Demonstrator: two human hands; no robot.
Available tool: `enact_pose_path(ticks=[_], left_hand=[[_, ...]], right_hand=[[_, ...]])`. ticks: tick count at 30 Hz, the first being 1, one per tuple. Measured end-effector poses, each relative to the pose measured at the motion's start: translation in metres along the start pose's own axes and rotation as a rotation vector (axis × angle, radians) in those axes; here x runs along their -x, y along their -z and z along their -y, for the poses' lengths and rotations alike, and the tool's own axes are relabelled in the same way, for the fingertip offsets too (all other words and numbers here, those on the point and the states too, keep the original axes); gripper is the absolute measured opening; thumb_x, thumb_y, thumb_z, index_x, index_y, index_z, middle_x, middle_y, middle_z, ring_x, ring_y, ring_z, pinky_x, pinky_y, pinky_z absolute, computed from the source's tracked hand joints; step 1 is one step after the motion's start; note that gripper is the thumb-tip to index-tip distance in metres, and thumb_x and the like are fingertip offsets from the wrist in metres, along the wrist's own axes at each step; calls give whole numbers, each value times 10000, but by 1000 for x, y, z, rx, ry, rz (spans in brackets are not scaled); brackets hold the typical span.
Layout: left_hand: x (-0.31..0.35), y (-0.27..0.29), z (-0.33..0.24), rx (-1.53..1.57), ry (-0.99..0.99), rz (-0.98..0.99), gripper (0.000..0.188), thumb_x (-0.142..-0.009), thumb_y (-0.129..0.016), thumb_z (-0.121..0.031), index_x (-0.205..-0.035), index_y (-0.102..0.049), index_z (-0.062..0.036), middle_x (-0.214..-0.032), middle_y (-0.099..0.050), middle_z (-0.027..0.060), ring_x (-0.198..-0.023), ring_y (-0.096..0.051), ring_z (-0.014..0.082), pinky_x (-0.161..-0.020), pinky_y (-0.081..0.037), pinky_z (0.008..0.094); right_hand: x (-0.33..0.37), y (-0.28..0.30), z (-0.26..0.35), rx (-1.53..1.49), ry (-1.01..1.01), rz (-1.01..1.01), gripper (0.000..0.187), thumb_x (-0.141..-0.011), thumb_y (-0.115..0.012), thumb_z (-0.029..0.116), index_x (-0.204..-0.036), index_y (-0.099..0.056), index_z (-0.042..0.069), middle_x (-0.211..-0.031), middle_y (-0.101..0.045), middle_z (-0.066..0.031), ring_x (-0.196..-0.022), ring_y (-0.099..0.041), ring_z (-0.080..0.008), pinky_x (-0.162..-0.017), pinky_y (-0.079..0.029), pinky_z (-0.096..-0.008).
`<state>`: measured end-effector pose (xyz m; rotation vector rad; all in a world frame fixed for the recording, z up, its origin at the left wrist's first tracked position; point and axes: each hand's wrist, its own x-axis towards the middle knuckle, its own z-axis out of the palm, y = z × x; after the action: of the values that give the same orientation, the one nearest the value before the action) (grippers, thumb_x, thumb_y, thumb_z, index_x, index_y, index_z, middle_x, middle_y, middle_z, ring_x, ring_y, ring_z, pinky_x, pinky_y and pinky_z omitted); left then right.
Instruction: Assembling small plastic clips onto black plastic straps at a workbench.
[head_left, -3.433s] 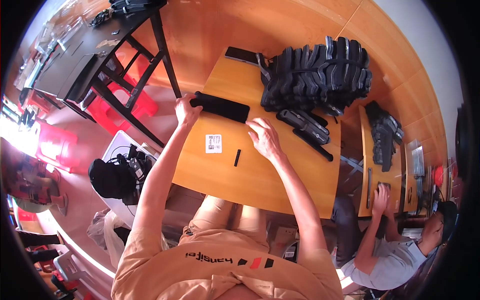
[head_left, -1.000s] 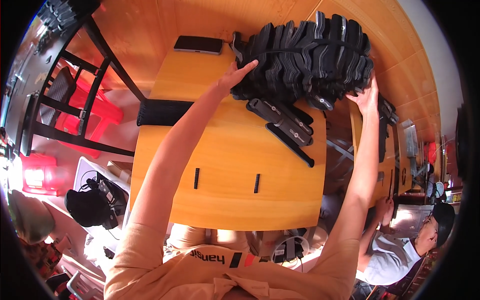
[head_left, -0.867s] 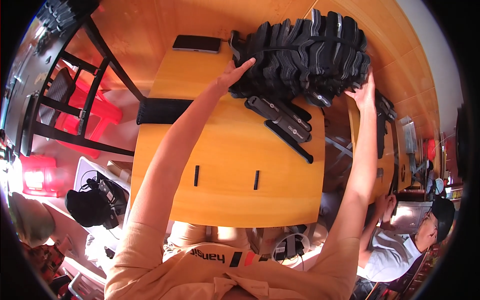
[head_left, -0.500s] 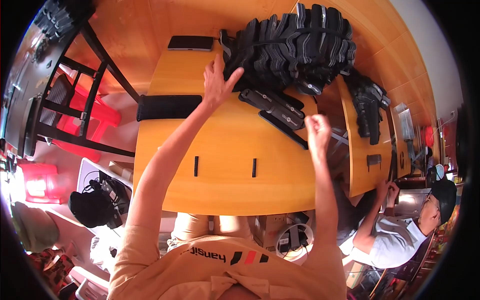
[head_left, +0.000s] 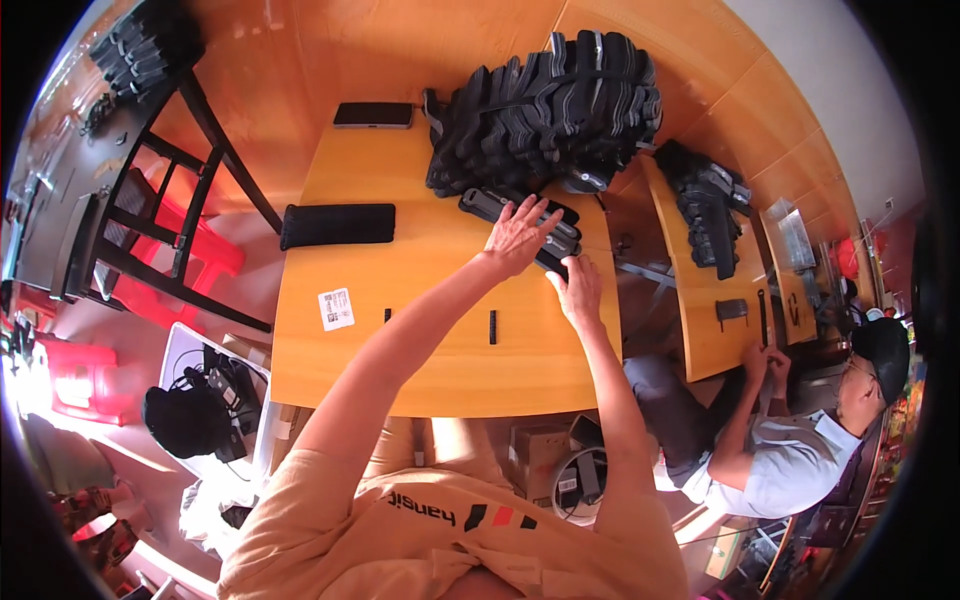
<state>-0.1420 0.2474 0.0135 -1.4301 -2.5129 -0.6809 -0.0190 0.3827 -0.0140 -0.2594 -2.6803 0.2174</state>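
My left hand (head_left: 520,238) lies with outstretched fingers across a small group of folded black straps (head_left: 484,203) with grey trim. Close by on the right, my right hand (head_left: 579,290) has its fingers curled at the near end of the same group; they seem to pinch a black strap there, though the fingers partly hide it. Just beyond stands a large bundle of similar black, grey-edged folded pieces (head_left: 545,115), bound by a band. Two short black strips (head_left: 493,327) lie on the near part of the wooden table (head_left: 440,385), one partly covered by my left forearm.
A white printed label (head_left: 337,309), a flat black pouch (head_left: 340,226) and a dark box (head_left: 373,115) rest at the table's left. On the right, a person (head_left: 785,460) sits by another table (head_left: 690,330) holding black pieces. A bin of cables (head_left: 225,400) stands lower left.
My left hand has moved right and nearer, onto the folded straps. My right hand has shifted left to their near end. A white label now shows at the table's left.
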Motion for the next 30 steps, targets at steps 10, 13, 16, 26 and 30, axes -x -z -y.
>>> enact_pose_path(ticks=[10,13,16,26,30], left_hand=[[-32,-28,5,-61,272,341,670,-818,-539,-425,-1404,-221,-352,-1484,-127,102,-1373,-37,322,-1042,-29,594],[-33,-31,0,-77,255,329,654,-825,-526,-411,-1403,-225,-349,-1486,-125,101,-1374,-32,327,-1035,-22,605],[-24,-14,0,-1,211,261,626,-838,-536,-301,-1399,-259,-274,-1461,-182,127,-1361,-126,331,-1049,-118,581],[126,96,-20,1345,501,-321,353,-876,-559,-183,-1170,-515,7,-1061,-578,88,-932,-563,166,-818,-445,296],[209,139,-62,1665,514,-76,506,-860,-603,-249,-1271,-433,-7,-1165,-543,92,-1032,-522,157,-864,-413,295]], right_hand=[[19,41,48,41,-91,325,300,-833,-587,292,-880,-441,34,-738,-599,-172,-677,-603,-367,-556,-457,-474],[30,82,56,60,-146,403,300,-832,-585,294,-888,-444,36,-739,-603,-173,-689,-604,-365,-570,-460,-464],[37,123,53,-45,-198,400,295,-818,-601,289,-904,-472,38,-736,-602,-186,-708,-596,-381,-582,-450,-467],[68,141,104,-1628,-603,598,210,-879,-532,199,-976,-500,15,-728,-531,-41,-562,-499,-96,-517,-408,-217],[97,124,151,-1943,-631,921,382,-867,-556,313,-1043,-508,-23,-782,-571,-71,-640,-553,-132,-599,-457,-236]])
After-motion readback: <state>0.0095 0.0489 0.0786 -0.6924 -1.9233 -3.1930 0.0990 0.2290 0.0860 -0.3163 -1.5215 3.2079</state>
